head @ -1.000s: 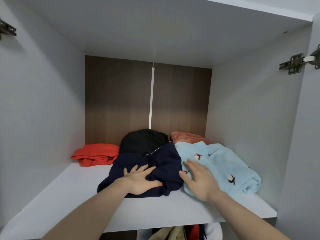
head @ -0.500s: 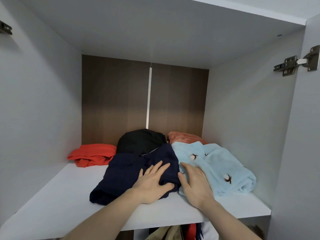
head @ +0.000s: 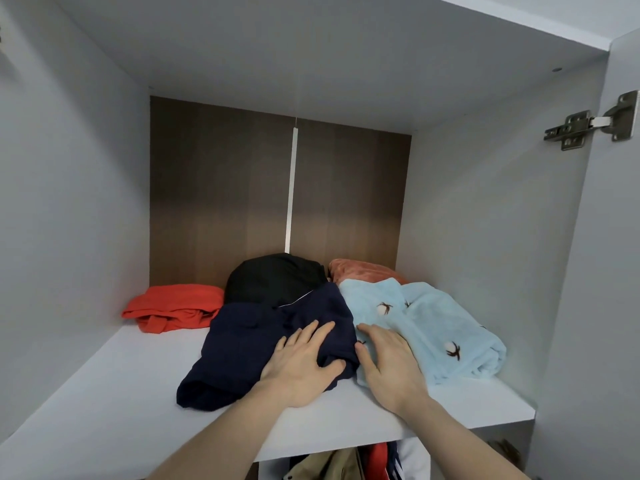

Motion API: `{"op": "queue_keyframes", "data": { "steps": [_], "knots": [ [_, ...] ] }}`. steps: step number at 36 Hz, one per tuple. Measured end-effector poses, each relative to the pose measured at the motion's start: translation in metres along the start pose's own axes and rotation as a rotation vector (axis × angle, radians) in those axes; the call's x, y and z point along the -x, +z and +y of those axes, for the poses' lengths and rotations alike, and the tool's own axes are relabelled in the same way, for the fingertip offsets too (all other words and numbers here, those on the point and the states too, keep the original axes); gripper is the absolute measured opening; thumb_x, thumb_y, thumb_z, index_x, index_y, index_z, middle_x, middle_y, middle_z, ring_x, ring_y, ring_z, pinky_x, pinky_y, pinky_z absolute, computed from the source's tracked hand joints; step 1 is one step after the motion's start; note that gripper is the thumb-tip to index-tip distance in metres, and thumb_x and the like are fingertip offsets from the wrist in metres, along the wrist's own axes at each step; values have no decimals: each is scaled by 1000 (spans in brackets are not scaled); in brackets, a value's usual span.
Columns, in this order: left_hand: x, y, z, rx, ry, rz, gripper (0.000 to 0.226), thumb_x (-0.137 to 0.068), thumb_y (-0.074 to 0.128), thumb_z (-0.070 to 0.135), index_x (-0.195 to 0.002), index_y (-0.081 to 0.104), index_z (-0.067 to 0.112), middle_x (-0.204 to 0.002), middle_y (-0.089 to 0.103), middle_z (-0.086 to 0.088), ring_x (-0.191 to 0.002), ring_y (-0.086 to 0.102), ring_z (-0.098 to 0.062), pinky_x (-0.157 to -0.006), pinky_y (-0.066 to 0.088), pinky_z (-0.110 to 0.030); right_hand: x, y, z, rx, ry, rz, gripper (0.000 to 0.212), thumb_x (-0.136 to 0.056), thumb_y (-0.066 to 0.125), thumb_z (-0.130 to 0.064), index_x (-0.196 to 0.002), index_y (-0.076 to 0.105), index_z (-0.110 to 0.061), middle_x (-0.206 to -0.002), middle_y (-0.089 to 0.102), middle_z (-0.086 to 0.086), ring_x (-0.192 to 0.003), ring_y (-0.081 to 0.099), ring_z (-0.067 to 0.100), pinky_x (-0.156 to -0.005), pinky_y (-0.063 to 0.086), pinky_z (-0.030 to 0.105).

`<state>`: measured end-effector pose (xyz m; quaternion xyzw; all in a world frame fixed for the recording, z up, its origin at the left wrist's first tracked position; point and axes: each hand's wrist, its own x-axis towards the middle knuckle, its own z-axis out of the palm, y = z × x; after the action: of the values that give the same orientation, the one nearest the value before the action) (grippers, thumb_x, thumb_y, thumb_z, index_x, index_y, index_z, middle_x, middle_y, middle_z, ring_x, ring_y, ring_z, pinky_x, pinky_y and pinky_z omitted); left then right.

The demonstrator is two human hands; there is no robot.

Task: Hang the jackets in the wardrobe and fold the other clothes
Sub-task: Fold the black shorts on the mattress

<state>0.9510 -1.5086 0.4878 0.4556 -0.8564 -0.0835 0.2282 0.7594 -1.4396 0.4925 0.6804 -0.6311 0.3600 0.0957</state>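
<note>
Wardrobe compartment (head: 86, 202): you are looking into a boxy upper bay with smooth pale grey side walls and top and a dark wood-grain back panel (head: 221, 188) split by a thin white strip.
Shelf (head: 114, 393): a flat, matte white board is carrying five bundles of clothing.
Navy garment (head: 249, 344): this dark, soft folded piece is lying at the front middle of the shelf, one rounded end pointing toward the front left; a thin white line is showing along its rear edge.
Light blue garment (head: 440, 327): a fluffy, fleece-like fold with small dark motifs is sitting on the right half of the shelf, touching the navy garment.
Black garment (head: 277, 278): a rounded dark mound is sitting behind the navy one.
Orange-red garment (head: 176, 306): a crumpled smooth fold is lying at the back left.
Rust plush garment (head: 363, 271): it is peeking out at the back right, behind the blue.
Left hand (head: 301, 365): you are pressing it flat on the navy garment, fingers straight and spread.
Right hand (head: 388, 362): you are laying it flat, fingers extended, on the near left edge of the light blue garment.
Hinge (head: 588, 123): a metal fitting is showing on the right wall.
Below the shelf: hanging clothes (head: 346, 462) in tan, red and white are partly showing.
</note>
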Motion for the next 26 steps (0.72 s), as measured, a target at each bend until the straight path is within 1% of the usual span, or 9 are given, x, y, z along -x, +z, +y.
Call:
{"op": "queue_keyframes", "data": {
  "steps": [5, 8, 11, 14, 16, 18, 21, 24, 26],
  "knots": [
    [2, 0, 2, -13, 4, 11, 78, -93, 38, 69, -160, 6, 45, -170, 6, 12, -156, 9, -15, -126, 9, -41, 4, 1, 0, -18, -1, -36, 37, -104, 45, -41, -139, 51, -30, -133, 57, -15, -124, 49, 7, -113, 28, 25],
    [4, -1, 3, -15, 7, 21, 77, -94, 39, 67, -160, 8, 43, -170, 8, 10, -156, 11, -15, -126, 12, -40, 9, 2, 0, -2, 18, -67, 42, -103, 46, -42, -143, 47, -30, -138, 53, -13, -130, 45, 11, -116, 25, 27],
    [7, -3, 6, -24, 11, 15, 76, -97, 38, 67, -161, 7, 41, -171, 9, 8, -156, 13, -17, -126, 13, -40, 18, -1, -1, -15, 63, -111, 51, -102, 48, -40, -150, 39, -28, -149, 44, -8, -143, 31, 15, -121, 12, 27],
    [12, -3, 9, -44, 14, -2, 73, -100, 34, 65, -162, 6, 37, -171, 7, 4, -156, 12, -20, -126, 12, -40, 31, -10, -5, -58, 86, -159, 60, -99, 55, -33, -154, 34, -25, -158, 35, -6, -152, 18, 18, -123, 5, 27],
    [17, -4, 15, -73, 2, -15, 72, -103, 32, 62, -163, 3, 34, -172, 2, 3, -157, 7, -24, -127, 7, -42, 43, -21, -6, -85, 80, -217, 67, -97, 58, -28, -157, 30, -24, -165, 24, -7, -156, 8, 15, -124, 3, 25],
    [26, -5, 25, -93, -21, -43, 72, -105, 30, 57, -163, -4, 31, -171, -8, 1, -157, -4, -27, -127, -1, -45, 59, -37, -5, -136, 87, -255, 70, -96, 60, -24, -159, 29, -26, -168, 16, -11, -156, 6, 9, -122, 6, 19],
    [51, -2, 51, -76, -8, -52, 79, -105, 38, 47, -161, -14, 29, -167, -26, 0, -155, -22, -26, -125, -10, -49, 88, -70, -2, -216, 135, -221, 67, -94, 63, -24, -155, 35, -33, -166, 17, -18, -151, 14, -2, -118, 12, 13],
    [88, 10, 87, 2, 134, 17, 81, -102, 47, 38, -161, -7, 36, -163, -33, 10, -150, -33, -14, -124, -16, -43, 124, -110, 2, -320, 195, -130, 59, -95, 65, -24, -148, 43, -37, -161, 25, -23, -142, 25, -15, -110, 30, 7],
    [116, 18, 116, 106, 244, 39, 74, -100, 49, 35, -159, 4, 43, -162, -30, 21, -146, -36, -3, -122, -16, -36, 157, -138, 4, -399, 247, -68, 55, -95, 66, -23, -143, 47, -40, -154, 30, -31, -134, 26, -24, -106, 34, 6]
  ]
}}
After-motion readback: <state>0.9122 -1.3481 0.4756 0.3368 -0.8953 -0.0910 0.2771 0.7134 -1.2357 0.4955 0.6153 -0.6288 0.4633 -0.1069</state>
